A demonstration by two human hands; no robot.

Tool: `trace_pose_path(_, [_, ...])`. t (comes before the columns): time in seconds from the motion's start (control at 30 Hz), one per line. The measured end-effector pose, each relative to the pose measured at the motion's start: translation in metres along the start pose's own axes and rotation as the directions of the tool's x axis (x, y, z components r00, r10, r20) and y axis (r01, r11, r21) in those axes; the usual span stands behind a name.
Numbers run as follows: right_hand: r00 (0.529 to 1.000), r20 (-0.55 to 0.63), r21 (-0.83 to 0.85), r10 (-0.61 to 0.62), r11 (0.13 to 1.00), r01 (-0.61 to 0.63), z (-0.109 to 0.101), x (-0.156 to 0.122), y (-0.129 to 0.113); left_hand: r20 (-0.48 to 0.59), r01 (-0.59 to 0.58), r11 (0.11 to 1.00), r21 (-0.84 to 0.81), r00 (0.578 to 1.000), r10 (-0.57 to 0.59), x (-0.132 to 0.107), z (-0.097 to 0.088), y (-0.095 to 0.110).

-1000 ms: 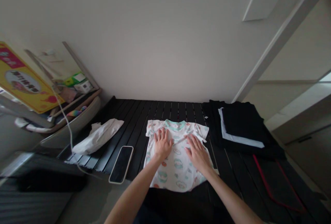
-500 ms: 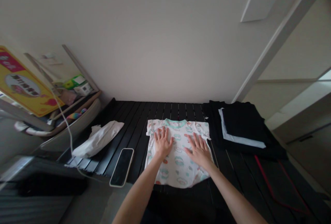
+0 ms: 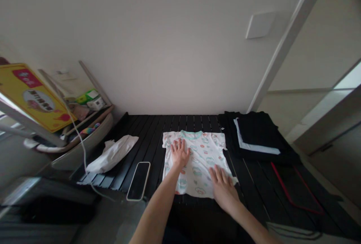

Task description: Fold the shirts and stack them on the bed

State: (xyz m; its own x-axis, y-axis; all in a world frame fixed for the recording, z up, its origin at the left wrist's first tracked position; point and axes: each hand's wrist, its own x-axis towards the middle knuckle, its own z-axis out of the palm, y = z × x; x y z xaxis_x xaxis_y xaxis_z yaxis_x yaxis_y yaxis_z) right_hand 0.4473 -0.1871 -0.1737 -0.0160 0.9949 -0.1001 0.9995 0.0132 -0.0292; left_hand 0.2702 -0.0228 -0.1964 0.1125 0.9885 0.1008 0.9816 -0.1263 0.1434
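A small white T-shirt (image 3: pixel 199 161) with a mint collar and a pastel print lies spread on the black slatted table (image 3: pixel 155 131), its neck pointing toward the wall. My left hand (image 3: pixel 179 155) rests flat on its upper left part, fingers spread. Lower down, my right hand (image 3: pixel 223 185) lies on the shirt's bottom right corner with its fingers stretched out. A bit of hem sticks out beside the right fingers. Neither hand grips the cloth.
A phone (image 3: pixel 138 181) and a crumpled white cloth (image 3: pixel 113 155) lie left of the shirt. Folded dark clothes (image 3: pixel 256 131) with a white edge are at right, near a red-edged dark item (image 3: pixel 296 191). A cable (image 3: pixel 84 150) hangs at left by a filled basket (image 3: pixel 93 138).
My right hand has slid down the shirt toward its lower right corner. My left hand stays on the upper left part. The view has shifted slightly.
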Motion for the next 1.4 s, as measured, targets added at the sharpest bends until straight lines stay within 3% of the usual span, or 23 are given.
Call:
trace_pose_path(0.1, [1.000,0.025,-0.091,0.010,0.996,-0.007,-0.022,-0.038,0.007,0.042,0.009,0.999,-0.039,0.999,-0.007,0.004,-0.001,-0.001])
trace_pose_path(0.2, [0.995,0.099,-0.104,-0.004,0.994,0.014,-0.055,-0.057,0.010,0.099,0.042,0.996,-0.075,0.994,-0.035,0.013,-0.007,-0.008])
trace_pose_path(0.3, [0.993,0.096,0.020,-0.065,0.998,0.063,-0.082,-0.056,-0.003,0.081,0.128,0.989,-0.070,0.989,-0.122,0.026,-0.018,-0.023])
trace_pose_path(0.37, [0.977,0.045,0.178,-0.208,0.964,0.197,-0.090,-0.047,-0.024,0.074,0.211,0.976,-0.062,0.976,-0.206,0.033,-0.026,-0.038])
trace_pose_path(0.5, [0.851,0.012,0.450,-0.524,0.763,0.464,-0.078,-0.026,-0.078,0.135,0.309,0.949,-0.066,0.945,-0.298,0.033,-0.035,-0.070])
trace_pose_path(0.63, [0.758,0.083,0.528,-0.647,0.674,0.517,-0.056,-0.015,-0.122,0.190,0.256,0.962,-0.092,0.953,-0.236,0.022,-0.037,-0.091])
trace_pose_path(0.73, [0.727,0.080,0.560,-0.682,0.634,0.533,-0.050,-0.014,-0.136,0.216,0.211,0.971,-0.111,0.959,-0.183,0.018,-0.040,-0.095])
trace_pose_path(0.83, [0.748,0.055,0.568,-0.662,0.636,0.521,-0.049,-0.017,-0.138,0.224,0.190,0.973,-0.133,0.962,-0.157,0.019,-0.048,-0.091])
trace_pose_path(0.93, [0.805,0.060,0.544,-0.590,0.695,0.469,-0.043,-0.021,-0.136,0.206,0.159,0.974,-0.164,0.971,-0.123,0.026,-0.059,-0.076])
trace_pose_path(1.07, [0.907,0.049,0.488,-0.418,0.802,0.344,-0.030,-0.035,-0.127,0.194,0.064,0.970,-0.236,0.981,-0.017,0.040,-0.074,-0.039])
trace_pose_path(1.17, [0.968,0.029,0.435,-0.247,0.876,0.211,-0.032,-0.049,-0.113,0.236,-0.034,0.949,-0.313,0.965,0.112,0.048,-0.080,-0.006])
trace_pose_path(1.23, [0.994,0.018,0.395,-0.108,0.914,0.093,-0.039,-0.054,-0.101,0.267,-0.055,0.927,-0.372,0.950,0.164,0.047,-0.077,0.013])
trace_pose_path(1.3, [1.000,-0.003,0.372,-0.030,0.928,0.029,-0.047,-0.055,-0.090,0.223,-0.080,0.909,-0.409,0.957,0.185,0.039,-0.068,0.025])
trace_pose_path(1.4, [0.997,-0.026,0.371,-0.076,0.925,0.080,-0.047,-0.049,-0.077,0.102,-0.170,0.917,-0.360,0.970,0.219,0.019,-0.042,0.034])
